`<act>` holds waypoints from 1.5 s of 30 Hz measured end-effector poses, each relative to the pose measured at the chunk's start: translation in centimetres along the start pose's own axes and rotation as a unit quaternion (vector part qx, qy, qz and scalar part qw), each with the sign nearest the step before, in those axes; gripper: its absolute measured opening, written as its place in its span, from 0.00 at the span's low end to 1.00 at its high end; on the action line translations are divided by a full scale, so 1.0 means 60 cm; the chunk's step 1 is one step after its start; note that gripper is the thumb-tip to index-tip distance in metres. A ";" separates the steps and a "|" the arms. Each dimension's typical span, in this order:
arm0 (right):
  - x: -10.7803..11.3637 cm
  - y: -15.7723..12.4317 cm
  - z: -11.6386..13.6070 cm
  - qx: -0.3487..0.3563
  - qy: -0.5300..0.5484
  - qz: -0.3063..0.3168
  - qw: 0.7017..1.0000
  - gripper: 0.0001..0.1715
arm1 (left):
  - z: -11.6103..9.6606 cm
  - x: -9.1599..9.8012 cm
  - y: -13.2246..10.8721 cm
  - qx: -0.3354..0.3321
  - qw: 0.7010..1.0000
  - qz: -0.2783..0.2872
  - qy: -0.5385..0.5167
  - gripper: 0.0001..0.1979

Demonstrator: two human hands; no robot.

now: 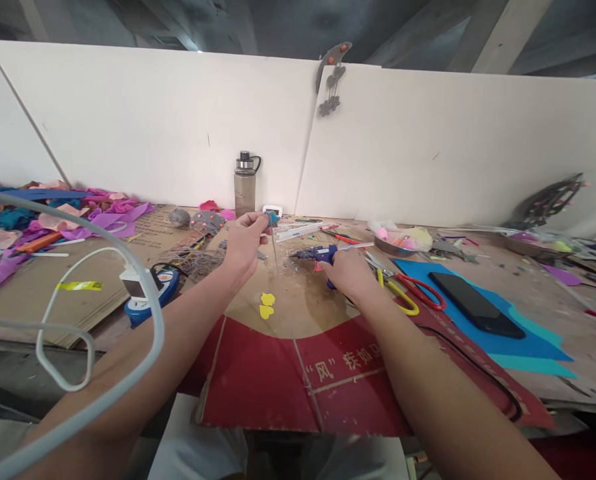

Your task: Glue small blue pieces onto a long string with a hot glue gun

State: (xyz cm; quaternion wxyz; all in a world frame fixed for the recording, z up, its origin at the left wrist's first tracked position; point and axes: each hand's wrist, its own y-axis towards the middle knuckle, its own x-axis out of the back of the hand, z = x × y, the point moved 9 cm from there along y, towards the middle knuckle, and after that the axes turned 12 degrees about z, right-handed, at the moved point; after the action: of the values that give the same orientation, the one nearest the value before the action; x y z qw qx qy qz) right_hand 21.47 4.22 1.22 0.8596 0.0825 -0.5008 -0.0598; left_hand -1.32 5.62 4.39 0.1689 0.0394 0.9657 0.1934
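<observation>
My left hand [245, 241] is raised over the cardboard, its thumb and fingertips pinched on a small blue craft piece [273, 218]. A thin wire-like strand [275, 252] hangs below that piece. Wrapped round a dark blue hot glue gun [323, 253] is my right hand [351, 272], close to the tabletop. The gun's nozzle points left, toward the strand but apart from it. Two small yellow cut-out pieces [267, 305] lie on the cardboard [298, 387] between my forearms. My fingers partly cover the blue piece and the gun's handle.
Yellow and red scissors [413, 293] lie right, beside a black phone [475, 303] on blue sheets [518, 347]. A bottle [245, 187] stands at the white partition [153, 127]. Left are a blue power strip [153, 297], colourful scraps [78, 213] and a white cable [155, 327] crossing the foreground.
</observation>
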 end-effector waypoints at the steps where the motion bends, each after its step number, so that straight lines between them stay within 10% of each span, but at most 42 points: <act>1: 0.022 -0.011 0.017 0.027 -0.022 -0.062 0.998 0.11 | -0.002 -0.005 -0.002 -0.011 1.000 0.006 0.006 0.09; 4: 0.063 -0.051 0.079 0.156 0.044 -0.162 0.973 0.09 | -0.004 -0.021 -0.007 -0.027 0.999 0.028 0.015 0.08; 11: 0.061 -0.090 0.155 0.313 0.135 -0.108 0.934 0.21 | 0.001 -0.046 -0.015 -0.015 0.998 0.067 0.012 0.07; 17: 0.050 -0.069 0.136 0.283 0.282 -0.045 0.916 0.16 | -0.002 -0.061 -0.021 -0.015 0.994 0.105 0.001 0.07; 25: 0.000 -0.030 0.100 0.163 0.550 0.084 0.815 0.13 | 0.005 -0.084 -0.021 0.000 0.980 0.191 0.048 0.04; 45: -0.008 -0.026 0.086 0.116 0.516 0.116 0.841 0.11 | -0.013 -0.090 -0.023 -0.022 0.946 0.226 0.233 0.03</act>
State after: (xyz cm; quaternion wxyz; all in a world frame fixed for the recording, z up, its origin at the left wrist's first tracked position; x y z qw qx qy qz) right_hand 16.73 2.33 3.00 0.9784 0.1424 0.0056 0.1500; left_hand 3.46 3.29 6.21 -0.1081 0.2067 0.9393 0.2517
